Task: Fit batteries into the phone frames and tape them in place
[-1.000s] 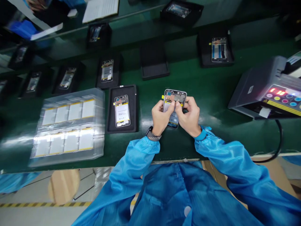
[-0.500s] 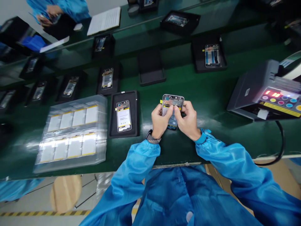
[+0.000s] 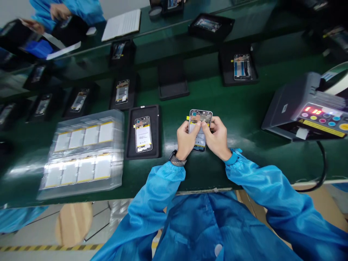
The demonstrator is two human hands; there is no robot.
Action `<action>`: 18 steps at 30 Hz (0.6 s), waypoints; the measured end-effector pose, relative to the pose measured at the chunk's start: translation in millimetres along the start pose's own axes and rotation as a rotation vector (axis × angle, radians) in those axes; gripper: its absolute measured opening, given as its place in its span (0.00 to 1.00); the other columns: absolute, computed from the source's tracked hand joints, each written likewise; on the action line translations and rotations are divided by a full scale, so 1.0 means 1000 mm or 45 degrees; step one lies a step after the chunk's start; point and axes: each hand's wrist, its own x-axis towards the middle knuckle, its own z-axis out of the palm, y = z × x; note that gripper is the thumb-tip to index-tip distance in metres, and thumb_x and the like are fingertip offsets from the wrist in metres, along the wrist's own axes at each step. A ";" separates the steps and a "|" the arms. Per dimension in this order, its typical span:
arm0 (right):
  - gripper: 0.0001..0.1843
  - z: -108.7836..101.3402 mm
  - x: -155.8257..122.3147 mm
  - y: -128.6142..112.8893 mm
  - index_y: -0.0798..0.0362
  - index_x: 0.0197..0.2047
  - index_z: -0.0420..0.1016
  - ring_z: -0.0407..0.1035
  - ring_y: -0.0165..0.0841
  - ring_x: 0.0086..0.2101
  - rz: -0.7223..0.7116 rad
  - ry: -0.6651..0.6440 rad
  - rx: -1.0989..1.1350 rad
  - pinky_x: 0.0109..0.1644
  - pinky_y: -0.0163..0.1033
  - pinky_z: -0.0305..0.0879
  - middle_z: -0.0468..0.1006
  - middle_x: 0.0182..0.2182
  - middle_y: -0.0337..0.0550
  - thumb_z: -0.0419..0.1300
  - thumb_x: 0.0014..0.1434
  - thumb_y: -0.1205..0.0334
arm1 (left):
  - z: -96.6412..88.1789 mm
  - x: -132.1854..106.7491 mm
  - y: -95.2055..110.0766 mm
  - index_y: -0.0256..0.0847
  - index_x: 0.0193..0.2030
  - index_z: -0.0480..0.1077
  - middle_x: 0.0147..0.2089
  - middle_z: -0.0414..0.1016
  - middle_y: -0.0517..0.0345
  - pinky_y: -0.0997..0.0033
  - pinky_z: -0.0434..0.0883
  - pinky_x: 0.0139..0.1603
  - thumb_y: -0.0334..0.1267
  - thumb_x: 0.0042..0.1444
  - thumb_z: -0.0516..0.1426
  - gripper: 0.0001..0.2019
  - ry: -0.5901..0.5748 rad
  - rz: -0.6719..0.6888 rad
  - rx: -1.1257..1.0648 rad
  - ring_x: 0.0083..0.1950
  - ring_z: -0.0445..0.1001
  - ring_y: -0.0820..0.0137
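Two bare hands are found engaged on one coverless smartphone (image 3: 201,115), held over the near part of the green bench (image 3: 244,116), in front of the person's body. The left hand (image 3: 187,139) grasps the left edge of the phone; the right hand (image 3: 217,137) grasps the right edge. Fingers of both are curled around the sides, their tips hidden, and the two thumbs rest close together at the upper end of the white battery (image 3: 200,140). Compared with half a second ago, grip and thumb placement show no marked change, and the phone remains in nearly the same position. A yellow tab (image 3: 187,118) projects at its upper left, as before. Left of the hands, a second phone (image 3: 143,134) lies in a black tray (image 3: 156,146), undisturbed; beside that, the clear plastic tray (image 3: 117,177) with two rows of battery packs (image 3: 85,172) likewise keeps its place. Change noted: the line of black trays behind, including the one bearing a phone with blue strips (image 3: 241,68), now sits slightly further left relative to the bench-front tray. Change noted: a co-worker's hands, close together in the earlier frame, are now apart, one (image 3: 59,11) above a black box (image 3: 70,30), the other (image 3: 34,26) further left. The dispenser with red digits (image 3: 288,105) stands at the right, well apart from the hands.
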 end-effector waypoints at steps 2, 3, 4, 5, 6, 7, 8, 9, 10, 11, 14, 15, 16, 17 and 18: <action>0.19 -0.001 0.004 0.002 0.49 0.43 0.68 0.75 0.33 0.30 0.023 -0.001 0.021 0.31 0.36 0.68 0.81 0.32 0.40 0.63 0.64 0.43 | -0.002 0.001 -0.001 0.39 0.32 0.71 0.31 0.71 0.61 0.75 0.64 0.32 0.55 0.58 0.66 0.20 -0.046 0.015 0.001 0.31 0.66 0.74; 0.20 -0.003 0.006 0.002 0.49 0.42 0.68 0.74 0.33 0.29 0.021 0.012 0.017 0.29 0.35 0.67 0.80 0.32 0.40 0.63 0.63 0.41 | -0.003 0.001 -0.001 0.39 0.34 0.71 0.32 0.72 0.61 0.75 0.65 0.32 0.55 0.59 0.65 0.20 -0.084 0.023 -0.001 0.31 0.67 0.74; 0.21 -0.004 0.008 0.002 0.49 0.42 0.68 0.73 0.32 0.27 0.015 0.032 0.006 0.28 0.35 0.65 0.80 0.31 0.39 0.63 0.63 0.40 | -0.004 0.001 0.000 0.39 0.35 0.71 0.33 0.73 0.60 0.75 0.66 0.33 0.56 0.59 0.64 0.20 -0.132 0.028 -0.008 0.32 0.68 0.73; 0.22 -0.006 0.010 0.002 0.49 0.41 0.68 0.72 0.31 0.26 0.009 0.055 -0.005 0.27 0.35 0.64 0.79 0.30 0.39 0.63 0.63 0.39 | -0.004 0.001 0.000 0.40 0.37 0.71 0.34 0.74 0.59 0.75 0.67 0.34 0.56 0.59 0.64 0.19 -0.184 0.032 -0.019 0.33 0.70 0.72; 0.22 -0.008 0.012 0.002 0.49 0.41 0.68 0.71 0.31 0.26 0.005 0.074 -0.011 0.27 0.35 0.64 0.78 0.29 0.38 0.63 0.62 0.38 | -0.005 0.001 0.000 0.40 0.39 0.71 0.36 0.76 0.58 0.75 0.69 0.35 0.56 0.59 0.64 0.19 -0.239 0.033 -0.035 0.35 0.73 0.71; 0.23 -0.010 0.015 0.002 0.50 0.41 0.69 0.72 0.32 0.26 -0.001 0.091 -0.008 0.27 0.35 0.64 0.78 0.29 0.39 0.63 0.62 0.37 | -0.005 0.001 0.000 0.40 0.41 0.71 0.38 0.77 0.57 0.74 0.71 0.36 0.56 0.59 0.65 0.20 -0.297 0.028 -0.059 0.36 0.75 0.70; 0.24 -0.012 0.017 0.003 0.50 0.41 0.69 0.72 0.32 0.27 -0.008 0.104 0.004 0.27 0.35 0.65 0.79 0.30 0.39 0.64 0.61 0.36 | -0.005 0.001 -0.001 0.41 0.43 0.70 0.39 0.78 0.56 0.73 0.73 0.38 0.55 0.58 0.66 0.20 -0.357 0.013 -0.094 0.37 0.76 0.69; 0.25 -0.013 0.020 0.004 0.50 0.41 0.69 0.73 0.32 0.28 -0.015 0.113 0.020 0.29 0.35 0.67 0.79 0.31 0.40 0.64 0.60 0.36 | -0.005 0.001 -0.001 0.41 0.44 0.70 0.40 0.79 0.55 0.72 0.74 0.38 0.55 0.57 0.66 0.21 -0.413 -0.012 -0.141 0.37 0.77 0.68; 0.26 -0.015 0.023 0.005 0.50 0.41 0.70 0.74 0.33 0.28 -0.015 0.104 0.033 0.29 0.36 0.68 0.80 0.32 0.41 0.65 0.59 0.35 | -0.005 0.001 -0.002 0.41 0.45 0.69 0.40 0.79 0.55 0.70 0.75 0.38 0.55 0.56 0.67 0.22 -0.458 -0.047 -0.190 0.36 0.78 0.68; 0.27 -0.017 0.026 0.006 0.51 0.41 0.70 0.74 0.33 0.28 -0.003 0.080 0.035 0.29 0.36 0.69 0.80 0.32 0.41 0.65 0.59 0.34 | -0.005 0.002 -0.003 0.41 0.46 0.68 0.39 0.80 0.55 0.70 0.76 0.37 0.55 0.55 0.68 0.24 -0.488 -0.083 -0.234 0.35 0.79 0.67; 0.29 -0.024 0.032 0.005 0.51 0.39 0.70 0.72 0.33 0.23 0.087 -0.033 -0.027 0.24 0.35 0.66 0.78 0.26 0.39 0.63 0.58 0.30 | -0.005 0.004 -0.005 0.40 0.45 0.67 0.37 0.80 0.55 0.69 0.76 0.34 0.56 0.51 0.70 0.27 -0.466 -0.136 -0.296 0.32 0.79 0.67; 0.30 -0.029 0.032 0.003 0.50 0.39 0.69 0.71 0.32 0.21 0.111 -0.057 -0.071 0.22 0.34 0.64 0.77 0.23 0.37 0.62 0.58 0.30 | -0.005 0.006 -0.006 0.40 0.45 0.67 0.37 0.81 0.55 0.69 0.76 0.34 0.55 0.50 0.71 0.27 -0.436 -0.133 -0.296 0.33 0.80 0.67; 0.30 -0.035 0.029 -0.001 0.50 0.39 0.69 0.69 0.31 0.19 0.118 -0.063 -0.120 0.20 0.34 0.63 0.75 0.21 0.36 0.62 0.58 0.30 | -0.006 0.007 -0.007 0.39 0.44 0.67 0.37 0.81 0.54 0.69 0.76 0.35 0.55 0.49 0.71 0.27 -0.412 -0.130 -0.294 0.33 0.80 0.67; 0.29 -0.043 0.025 -0.007 0.50 0.38 0.69 0.68 0.31 0.18 0.109 -0.050 -0.168 0.20 0.33 0.62 0.74 0.20 0.35 0.62 0.59 0.30 | -0.007 0.009 -0.008 0.39 0.44 0.68 0.37 0.81 0.54 0.69 0.77 0.35 0.55 0.49 0.71 0.27 -0.398 -0.129 -0.294 0.34 0.81 0.66; 0.28 -0.053 0.018 -0.013 0.51 0.37 0.70 0.68 0.30 0.17 0.092 -0.023 -0.210 0.20 0.33 0.63 0.74 0.19 0.35 0.63 0.59 0.32 | -0.007 0.011 -0.009 0.39 0.44 0.68 0.38 0.81 0.53 0.69 0.77 0.35 0.56 0.48 0.71 0.28 -0.390 -0.131 -0.296 0.34 0.81 0.66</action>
